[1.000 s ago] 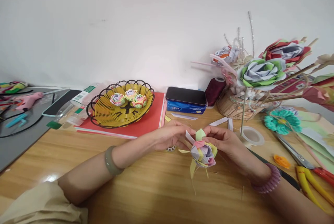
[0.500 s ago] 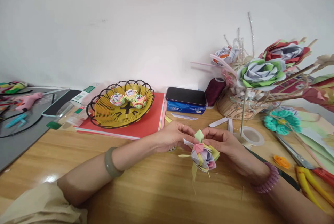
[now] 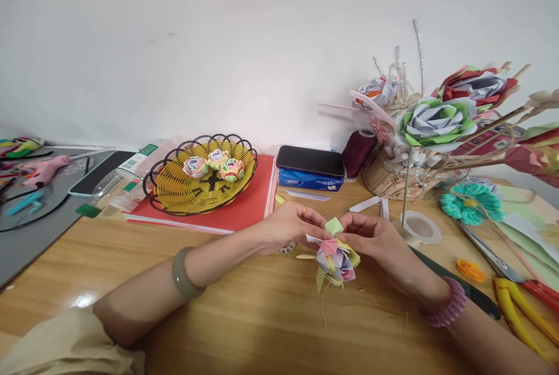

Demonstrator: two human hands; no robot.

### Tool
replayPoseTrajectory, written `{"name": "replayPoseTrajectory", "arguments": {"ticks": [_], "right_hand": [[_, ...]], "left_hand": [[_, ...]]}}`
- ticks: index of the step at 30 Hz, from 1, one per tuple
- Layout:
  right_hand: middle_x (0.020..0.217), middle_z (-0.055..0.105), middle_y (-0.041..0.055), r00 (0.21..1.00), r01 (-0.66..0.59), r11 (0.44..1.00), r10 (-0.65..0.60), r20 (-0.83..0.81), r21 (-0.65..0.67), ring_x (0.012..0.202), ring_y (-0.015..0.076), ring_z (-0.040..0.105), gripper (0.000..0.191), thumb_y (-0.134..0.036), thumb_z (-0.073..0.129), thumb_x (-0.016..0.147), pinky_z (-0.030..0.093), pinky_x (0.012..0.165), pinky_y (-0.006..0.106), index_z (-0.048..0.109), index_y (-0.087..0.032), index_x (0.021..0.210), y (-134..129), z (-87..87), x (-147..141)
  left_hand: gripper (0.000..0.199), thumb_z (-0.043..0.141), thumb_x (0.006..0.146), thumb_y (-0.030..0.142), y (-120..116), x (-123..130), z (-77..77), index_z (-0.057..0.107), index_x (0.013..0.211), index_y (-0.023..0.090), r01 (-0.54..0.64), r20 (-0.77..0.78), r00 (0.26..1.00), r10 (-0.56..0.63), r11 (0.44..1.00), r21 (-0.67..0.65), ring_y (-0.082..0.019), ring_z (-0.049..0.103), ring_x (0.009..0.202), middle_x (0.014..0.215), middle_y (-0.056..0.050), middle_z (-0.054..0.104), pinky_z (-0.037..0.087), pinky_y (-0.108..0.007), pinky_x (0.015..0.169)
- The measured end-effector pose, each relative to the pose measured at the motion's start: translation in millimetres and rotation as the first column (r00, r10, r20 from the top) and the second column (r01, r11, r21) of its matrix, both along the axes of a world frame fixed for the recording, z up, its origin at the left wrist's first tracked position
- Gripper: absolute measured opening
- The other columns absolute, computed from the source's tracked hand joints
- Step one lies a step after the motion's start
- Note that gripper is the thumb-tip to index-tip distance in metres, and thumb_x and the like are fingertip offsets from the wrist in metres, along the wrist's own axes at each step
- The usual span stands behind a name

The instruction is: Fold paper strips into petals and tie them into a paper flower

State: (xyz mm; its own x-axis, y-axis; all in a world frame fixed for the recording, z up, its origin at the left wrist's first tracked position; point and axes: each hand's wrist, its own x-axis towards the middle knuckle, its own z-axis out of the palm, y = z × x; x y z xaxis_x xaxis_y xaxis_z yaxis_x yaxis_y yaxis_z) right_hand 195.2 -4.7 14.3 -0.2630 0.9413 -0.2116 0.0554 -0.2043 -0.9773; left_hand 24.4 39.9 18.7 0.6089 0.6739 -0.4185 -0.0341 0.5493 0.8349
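Note:
Between my two hands, just above the wooden table [image 3: 244,317], is a folded paper flower [image 3: 335,259] in lilac, pink, yellow and pale green. My left hand [image 3: 297,225] pinches its left edge, by a white strip and a pink fold. On the other side my right hand [image 3: 367,234] has thumb and fingers closed on a petal near the green tip. Loose yellow ends and a thin thread hang below the flower. The fingertips behind the petals are partly hidden.
A yellow basket [image 3: 174,193] with 3 small paper flowers sits on red paper [image 3: 257,197]. Beyond my hands, a phone [image 3: 310,159] lies on a blue packet [image 3: 301,179]. Tape roll [image 3: 421,228], scissors [image 3: 493,255], yellow-handled tool [image 3: 515,317] and paper roses [image 3: 439,121] stand right.
The paper flower has tilted and shifted slightly left between my hands. Both hands keep their hold. The whole view has moved a few pixels.

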Motion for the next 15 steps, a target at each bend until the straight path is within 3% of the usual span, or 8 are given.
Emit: {"name": "replayPoseTrajectory", "arguments": {"ticks": [9,15], "right_hand": [[0.069,0.061,0.0001,0.991,-0.100,0.988,0.089,-0.101,-0.116,0.059,0.0101,0.053,0.020,-0.033,0.066,0.070,0.041,0.054,0.023,0.065,-0.016,0.079,-0.4,2.7,-0.1],[0.068,0.061,-0.0004,0.970,-0.231,0.969,0.222,-0.101,-0.092,0.059,0.0097,0.054,0.019,-0.036,0.066,0.069,0.041,0.055,0.021,0.068,-0.017,0.073,-1.0,8.3,7.3]], "left_hand": [[0.028,0.079,0.038,0.017,0.5,-1.7,-1.7,0.063,0.060,0.010,-0.012,0.058,0.998,0.010,0.999,0.032,-0.007,0.054,0.050,0.055,0.001,0.061,0.040,-0.023,0.055],[0.024,0.077,0.040,0.016,1.2,-2.9,-2.7,0.063,0.059,0.010,0.043,0.058,0.997,-0.046,0.998,0.056,-0.006,0.053,0.047,0.054,0.001,0.062,0.037,-0.021,0.052]]}}
